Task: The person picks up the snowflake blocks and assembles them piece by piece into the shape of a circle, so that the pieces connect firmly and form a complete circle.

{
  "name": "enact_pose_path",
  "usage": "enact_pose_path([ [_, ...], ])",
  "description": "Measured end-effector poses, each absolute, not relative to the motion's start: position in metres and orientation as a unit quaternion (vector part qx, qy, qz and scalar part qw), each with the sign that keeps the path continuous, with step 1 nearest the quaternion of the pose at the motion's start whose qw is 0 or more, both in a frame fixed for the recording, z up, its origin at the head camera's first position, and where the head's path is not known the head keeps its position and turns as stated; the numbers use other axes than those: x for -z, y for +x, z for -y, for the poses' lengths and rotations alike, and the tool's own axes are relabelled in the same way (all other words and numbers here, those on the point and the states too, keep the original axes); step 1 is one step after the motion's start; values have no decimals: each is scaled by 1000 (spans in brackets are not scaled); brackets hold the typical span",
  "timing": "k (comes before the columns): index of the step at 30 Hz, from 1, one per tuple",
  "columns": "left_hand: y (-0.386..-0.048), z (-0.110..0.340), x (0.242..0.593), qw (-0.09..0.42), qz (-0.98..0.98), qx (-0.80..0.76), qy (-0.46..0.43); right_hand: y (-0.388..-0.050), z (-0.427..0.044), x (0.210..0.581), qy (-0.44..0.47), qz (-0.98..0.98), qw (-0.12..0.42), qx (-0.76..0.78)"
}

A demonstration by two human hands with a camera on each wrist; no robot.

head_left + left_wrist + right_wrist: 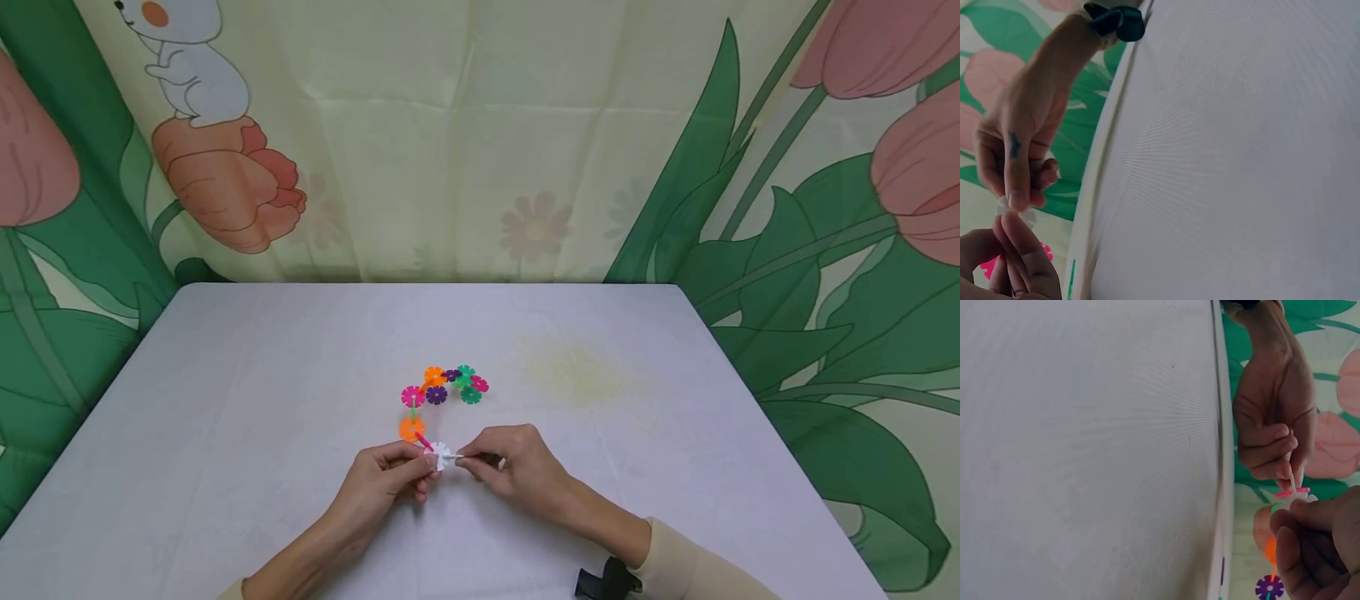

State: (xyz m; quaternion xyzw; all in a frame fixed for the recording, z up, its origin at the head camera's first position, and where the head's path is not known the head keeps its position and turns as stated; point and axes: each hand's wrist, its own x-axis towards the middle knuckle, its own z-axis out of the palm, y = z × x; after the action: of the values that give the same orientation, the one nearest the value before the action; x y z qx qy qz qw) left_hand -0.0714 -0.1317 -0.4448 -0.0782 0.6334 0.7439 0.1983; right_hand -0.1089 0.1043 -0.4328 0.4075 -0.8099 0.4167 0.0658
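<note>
My left hand [386,479] pinches a white notched plastic disc [441,456] between thumb and fingers. From the right, my right hand [521,467] pinches a second white disc [453,457], seen edge-on and meeting the first one. A pink disc [423,441], also edge-on, sits by my left fingertips beside an orange disc [412,428]. Beyond it curves a chain of linked discs, with a pink disc [413,397], a purple disc [437,395] and a green disc [471,395] among them. In the right wrist view, fingers partly hide the white pieces.
A white-covered table [225,417] lies under both hands, with a faint yellowish stain [577,371] to the right of the chain. Behind it hangs a printed curtain [465,150]. A black strap [607,581] is at the right sleeve.
</note>
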Motion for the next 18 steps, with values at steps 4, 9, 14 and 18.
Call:
enact_pose_path([
  [4, -71, 131, 444, 193, -629, -749, -80, -107, -102, 432, 407, 813, 99, -404],
  [9, -72, 128, 443, 182, -624, -754, -97, -106, -99, 432, 404, 814, 129, -396],
  [14, -72, 127, 442, 176, -617, -759, -108, -105, -96, 433, 408, 812, 147, -391],
  [18, -72, 126, 442, 173, -608, -767, -108, -105, -93, 432, 401, 819, 149, -382],
])
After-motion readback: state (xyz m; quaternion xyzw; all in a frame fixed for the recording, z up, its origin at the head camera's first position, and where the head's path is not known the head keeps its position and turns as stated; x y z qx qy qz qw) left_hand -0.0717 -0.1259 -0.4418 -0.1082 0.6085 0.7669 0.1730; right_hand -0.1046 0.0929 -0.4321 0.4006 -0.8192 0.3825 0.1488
